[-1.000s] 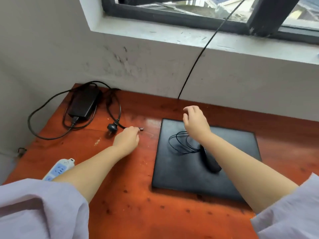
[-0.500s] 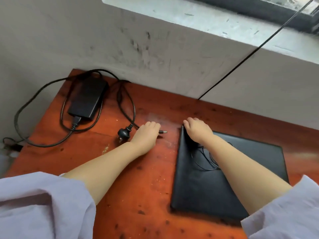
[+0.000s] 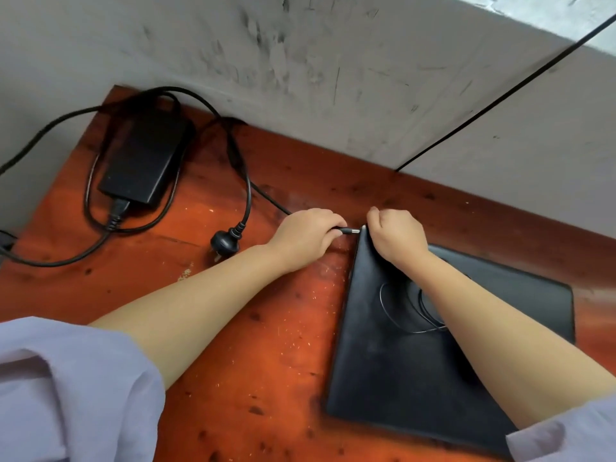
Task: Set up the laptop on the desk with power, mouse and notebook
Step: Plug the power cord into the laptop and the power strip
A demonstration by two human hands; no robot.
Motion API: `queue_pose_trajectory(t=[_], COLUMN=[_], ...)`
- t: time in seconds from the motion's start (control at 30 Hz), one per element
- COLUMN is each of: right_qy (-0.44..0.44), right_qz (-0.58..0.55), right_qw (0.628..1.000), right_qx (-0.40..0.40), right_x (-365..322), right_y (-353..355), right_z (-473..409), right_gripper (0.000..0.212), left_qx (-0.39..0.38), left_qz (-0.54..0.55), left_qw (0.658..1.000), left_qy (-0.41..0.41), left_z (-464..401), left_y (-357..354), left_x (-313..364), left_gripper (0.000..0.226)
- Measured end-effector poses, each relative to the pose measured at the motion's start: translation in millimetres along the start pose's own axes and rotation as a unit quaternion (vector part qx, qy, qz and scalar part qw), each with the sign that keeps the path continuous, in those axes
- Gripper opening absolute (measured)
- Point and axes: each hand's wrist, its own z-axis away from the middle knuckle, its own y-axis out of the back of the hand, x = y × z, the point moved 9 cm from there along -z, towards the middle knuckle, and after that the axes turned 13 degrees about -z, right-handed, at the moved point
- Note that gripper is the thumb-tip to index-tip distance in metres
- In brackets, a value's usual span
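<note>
A closed black laptop [image 3: 393, 361] lies on the red wooden desk [image 3: 260, 345], right of centre. My left hand [image 3: 305, 238] grips the charger's barrel connector [image 3: 350, 231], whose metal tip touches the laptop's far left corner. My right hand [image 3: 396, 236] holds that corner of the laptop. A thin coiled mouse cable [image 3: 396, 311] rests on the lid; my right forearm hides the mouse. The black power brick [image 3: 143, 161] sits at the far left of the desk with its cords looped around it. Its wall plug [image 3: 225, 243] lies loose beside my left wrist.
A grey scuffed wall [image 3: 300, 61] rises right behind the desk. A thin black cable [image 3: 500, 101] runs diagonally down the wall to the desk's back edge. The charger's cord hangs off the desk's left edge.
My left hand carried the connector rightward up to the laptop's corner. My right hand moved from above the lid to grip that corner. The camera tilted down and closer.
</note>
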Motion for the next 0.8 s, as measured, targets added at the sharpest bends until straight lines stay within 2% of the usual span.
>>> queue_pose_trajectory(t=[0.2,0.43,0.8], right_qy=[0.001,0.008,0.011], right_qz=[-0.021,-0.026,-0.034], right_qw=[1.000,0.999,0.998], right_qx=[0.018,0.024,0.044], right_x=[0,-4,-7], right_y=[14,18,22], right_z=[-1,2,3], right_gripper=[0.052,0.053,0.053], left_qx=[-0.015,0.016,-0.007], left_qz=[-0.021,0.006,-0.024], left_qw=[0.999,0.999,0.998], left_qy=[-0.046,-0.043,-0.054], left_z=[2,7,0], left_y=[-4,7,7], left_x=[10,11,27], left_gripper=[0.025,0.024,0.026])
